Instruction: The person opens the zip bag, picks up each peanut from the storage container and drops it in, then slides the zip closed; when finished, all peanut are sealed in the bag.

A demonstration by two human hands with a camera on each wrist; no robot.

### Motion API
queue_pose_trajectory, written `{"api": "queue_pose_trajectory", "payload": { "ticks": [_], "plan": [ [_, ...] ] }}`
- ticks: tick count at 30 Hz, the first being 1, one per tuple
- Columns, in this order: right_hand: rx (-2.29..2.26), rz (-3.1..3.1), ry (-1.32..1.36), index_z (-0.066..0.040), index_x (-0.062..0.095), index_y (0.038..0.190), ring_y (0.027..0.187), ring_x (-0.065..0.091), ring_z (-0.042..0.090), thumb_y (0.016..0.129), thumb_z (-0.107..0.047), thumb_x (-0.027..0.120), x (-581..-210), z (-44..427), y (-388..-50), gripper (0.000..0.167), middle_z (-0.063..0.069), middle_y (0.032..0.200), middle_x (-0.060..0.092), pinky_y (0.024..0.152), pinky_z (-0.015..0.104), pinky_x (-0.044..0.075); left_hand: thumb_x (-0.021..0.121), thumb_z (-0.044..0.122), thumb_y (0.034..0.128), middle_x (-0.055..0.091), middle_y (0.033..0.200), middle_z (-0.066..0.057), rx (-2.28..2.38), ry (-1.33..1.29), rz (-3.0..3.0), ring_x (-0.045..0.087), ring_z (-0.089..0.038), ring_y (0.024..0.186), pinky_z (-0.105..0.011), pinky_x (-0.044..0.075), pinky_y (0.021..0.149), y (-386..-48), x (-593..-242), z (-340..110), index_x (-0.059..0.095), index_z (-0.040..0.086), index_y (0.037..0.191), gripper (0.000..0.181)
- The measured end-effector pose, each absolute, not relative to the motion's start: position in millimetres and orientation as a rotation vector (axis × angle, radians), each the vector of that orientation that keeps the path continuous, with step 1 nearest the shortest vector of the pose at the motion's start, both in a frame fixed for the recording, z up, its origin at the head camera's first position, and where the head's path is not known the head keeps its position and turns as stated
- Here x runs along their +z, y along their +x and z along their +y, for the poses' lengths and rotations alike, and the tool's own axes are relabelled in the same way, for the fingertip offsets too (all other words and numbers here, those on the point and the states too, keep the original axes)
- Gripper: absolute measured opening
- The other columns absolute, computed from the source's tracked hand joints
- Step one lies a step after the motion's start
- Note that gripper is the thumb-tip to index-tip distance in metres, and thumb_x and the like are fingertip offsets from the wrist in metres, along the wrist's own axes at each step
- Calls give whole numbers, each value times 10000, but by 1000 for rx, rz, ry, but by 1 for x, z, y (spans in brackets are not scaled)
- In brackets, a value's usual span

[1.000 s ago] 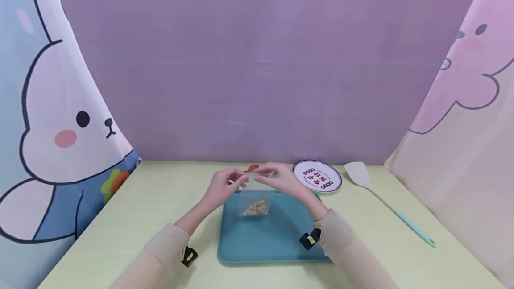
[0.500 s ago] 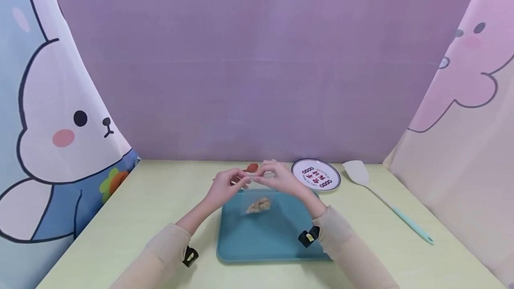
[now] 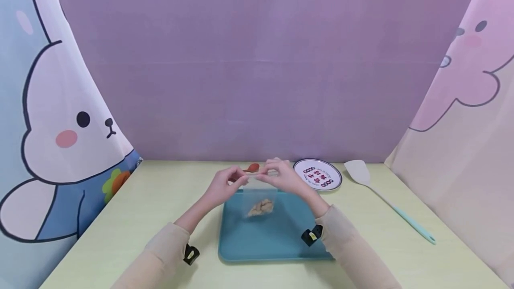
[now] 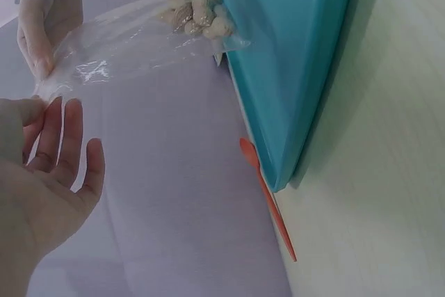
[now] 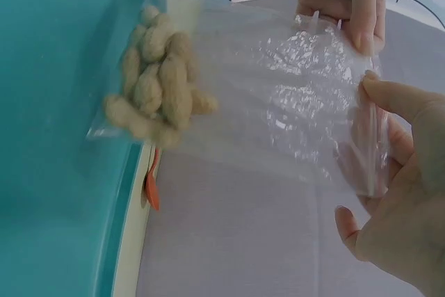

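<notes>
A clear zip bag [image 5: 278,95] hangs from both hands by its top edge. Several unshelled peanuts [image 5: 163,74] lie at its bottom. In the head view my left hand [image 3: 221,186] pinches the top edge at its left end between thumb and fingers. Farther along the same edge, my right hand [image 3: 284,177] pinches it with thumb and fingers. The right wrist view shows the right thumb [image 5: 400,99] pressed on the bag's seal strip. Below the bag lies a teal tray [image 3: 273,240], and the bag is held above its far part.
Behind the tray is a red spoon [image 3: 253,168], partly covered by the hands. A white plate [image 3: 299,171] with red writing sits at the back right. Beside it lies a long spatula [image 3: 357,173] with a mint handle. A purple curtain [image 3: 257,66] closes off the back.
The bag with the peanuts has swung slightly to the right and hangs flatter. The fingers have shifted a little along its top edge, still pinching it.
</notes>
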State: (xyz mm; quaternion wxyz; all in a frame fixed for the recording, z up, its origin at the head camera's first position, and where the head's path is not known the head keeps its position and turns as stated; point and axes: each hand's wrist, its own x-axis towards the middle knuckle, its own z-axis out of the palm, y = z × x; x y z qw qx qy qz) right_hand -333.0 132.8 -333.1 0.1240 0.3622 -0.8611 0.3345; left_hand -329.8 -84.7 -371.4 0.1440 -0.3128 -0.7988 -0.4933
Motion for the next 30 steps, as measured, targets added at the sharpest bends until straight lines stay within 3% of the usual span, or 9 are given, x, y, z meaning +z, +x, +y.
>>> {"api": "queue_pose_trajectory", "payload": {
  "ticks": [8,14,21,30],
  "plan": [
    [1043,-2491,1050,-150,732,857,829,533,133,870,-244,673,-336,144,-333,112,-53,797,638,751,347,447,632,182,901,676,793,-89,-1368,-900,-2293,630,-118,703,-231,530,613,-328,-373,-87,626,111,852,87],
    [1057,-2508,991,-145,734,858,846,537,125,864,-275,675,-335,154,-331,144,-40,814,651,751,275,438,627,181,904,676,785,-60,-1310,-895,-2280,626,-91,714,-237,531,637,-329,-371,-92,646,119,856,81],
    [1074,-2515,903,-80,722,842,867,579,180,855,-219,687,-336,162,-329,144,27,854,674,786,336,470,626,161,903,672,772,-34,-1326,-853,-2292,633,-93,717,-254,537,676,-330,-368,-97,656,93,864,83],
    [1110,-2464,855,-102,704,795,755,559,112,854,-239,686,-340,168,-330,150,-11,819,654,687,252,453,630,172,901,672,769,-9,-1343,-870,-2273,651,-139,743,-318,549,740,-331,-366,-94,645,88,864,94]
  ]
}}
